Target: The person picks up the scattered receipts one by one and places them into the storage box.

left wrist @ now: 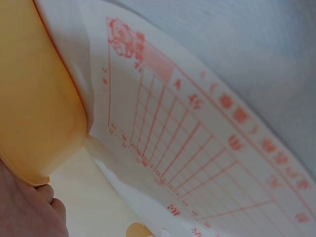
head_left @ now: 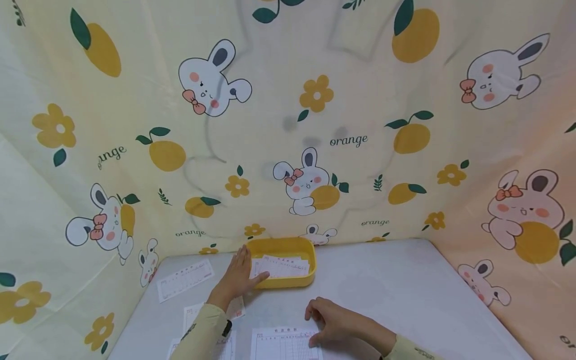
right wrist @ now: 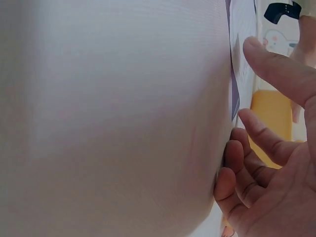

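In the head view, my left hand (head_left: 235,280) lies against the left front corner of a yellow plastic basket (head_left: 313,260), fingers along its left side and thumb stretched over the front rim. Printed paper slips (head_left: 288,267) lie inside the basket. The left wrist view shows a red-printed slip (left wrist: 158,108) close up beside the basket wall. My right hand (head_left: 335,320) is at the right edge of a printed form (head_left: 279,345) at the front, its thumb and bent index finger apart. In the right wrist view, its fingertips (right wrist: 243,116) are near the table surface and the paper edge.
More printed slips lie on the left of the white table (head_left: 382,285): one at the far left (head_left: 185,280), others partly under my left forearm. A cloth curtain (head_left: 270,125) with rabbits and oranges hangs behind the table and along both sides.
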### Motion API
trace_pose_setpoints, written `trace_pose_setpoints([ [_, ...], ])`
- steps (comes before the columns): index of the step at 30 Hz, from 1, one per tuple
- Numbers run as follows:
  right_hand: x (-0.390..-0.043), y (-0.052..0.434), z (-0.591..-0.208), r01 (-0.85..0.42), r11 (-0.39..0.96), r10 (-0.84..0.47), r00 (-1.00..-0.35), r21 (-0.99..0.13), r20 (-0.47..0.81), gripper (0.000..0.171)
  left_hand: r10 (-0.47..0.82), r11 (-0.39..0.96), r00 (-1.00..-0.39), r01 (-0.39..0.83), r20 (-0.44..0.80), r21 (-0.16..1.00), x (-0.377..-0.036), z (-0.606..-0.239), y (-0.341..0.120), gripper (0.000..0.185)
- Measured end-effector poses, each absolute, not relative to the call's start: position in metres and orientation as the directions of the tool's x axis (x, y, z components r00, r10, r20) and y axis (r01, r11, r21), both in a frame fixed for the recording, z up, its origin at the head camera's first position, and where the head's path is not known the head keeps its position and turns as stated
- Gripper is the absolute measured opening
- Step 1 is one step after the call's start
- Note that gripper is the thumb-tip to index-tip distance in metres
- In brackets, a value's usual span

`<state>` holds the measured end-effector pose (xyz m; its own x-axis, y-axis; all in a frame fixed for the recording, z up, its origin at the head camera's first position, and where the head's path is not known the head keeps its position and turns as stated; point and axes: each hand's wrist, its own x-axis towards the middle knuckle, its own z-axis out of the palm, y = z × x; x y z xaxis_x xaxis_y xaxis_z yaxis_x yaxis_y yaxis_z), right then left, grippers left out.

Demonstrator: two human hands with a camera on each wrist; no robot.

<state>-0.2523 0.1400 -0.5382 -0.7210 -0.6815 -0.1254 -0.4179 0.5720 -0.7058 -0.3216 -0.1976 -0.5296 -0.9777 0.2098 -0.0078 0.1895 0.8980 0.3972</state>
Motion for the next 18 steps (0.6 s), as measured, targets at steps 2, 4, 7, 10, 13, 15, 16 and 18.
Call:
trace_pose_setpoints([
  [2, -0.2526, 0.1394, -0.5383, -0.423, 0.576, -0.683, -0.719, -0.699, -0.128, 0.046, 0.204, 0.901, -0.979, 0.182, -0.014, 0.394, -0.3224, -0.5308, -0.1979, 0.113],
  [4, -0.2529, 0.1389, -0.5387, -0.424, 0.580, -0.683, -0.719, -0.695, -0.132, 0.046, 0.201, 0.903, -0.979, 0.178, -0.019, 0.390, -0.3231, -0.5317, -0.1984, 0.113],
  [7, -0.2532, 0.1384, -0.5392, -0.422, 0.587, -0.681, -0.719, -0.691, -0.140, 0.045, 0.204, 0.902, -0.979, 0.182, -0.015, 0.391, -0.3245, -0.5330, -0.1992, 0.115],
  [10, -0.2537, 0.1384, -0.5396, -0.417, 0.600, -0.674, -0.723, -0.682, -0.152, 0.043, 0.218, 0.898, -0.976, 0.199, -0.005, 0.392, -0.3251, -0.5334, -0.1998, 0.117],
  [13, -0.2541, 0.1383, -0.5400, -0.403, 0.622, -0.660, -0.731, -0.671, -0.173, 0.042, 0.222, 0.893, -0.975, 0.205, 0.003, 0.400, -0.3245, -0.5324, -0.1996, 0.115],
  [15, -0.2541, 0.1380, -0.5405, -0.393, 0.633, -0.651, -0.737, -0.667, -0.183, 0.040, 0.216, 0.897, -0.976, 0.196, -0.005, 0.396, -0.3240, -0.5318, -0.1990, 0.113],
  [16, -0.2540, 0.1379, -0.5406, -0.389, 0.639, -0.646, -0.739, -0.664, -0.189, 0.039, 0.211, 0.899, -0.977, 0.190, -0.011, 0.394, -0.3237, -0.5313, -0.1987, 0.112],
  [18, -0.2539, 0.1378, -0.5415, -0.383, 0.646, -0.640, -0.743, -0.661, -0.195, 0.038, 0.207, 0.902, -0.978, 0.184, -0.018, 0.390, -0.3233, -0.5303, -0.1982, 0.112],
])
